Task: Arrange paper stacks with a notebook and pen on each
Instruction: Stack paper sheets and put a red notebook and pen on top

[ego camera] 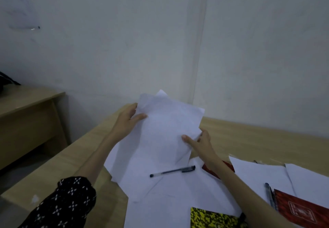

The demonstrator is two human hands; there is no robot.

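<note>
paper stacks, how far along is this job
Looks done: at right, a paper stack carries a red notebook and a pen. In hand: left hand and right hand hold a sheaf of sheets above the table. Left: loose sheets, black pen, yellow notebook and a second red notebook look unsorted.
</note>
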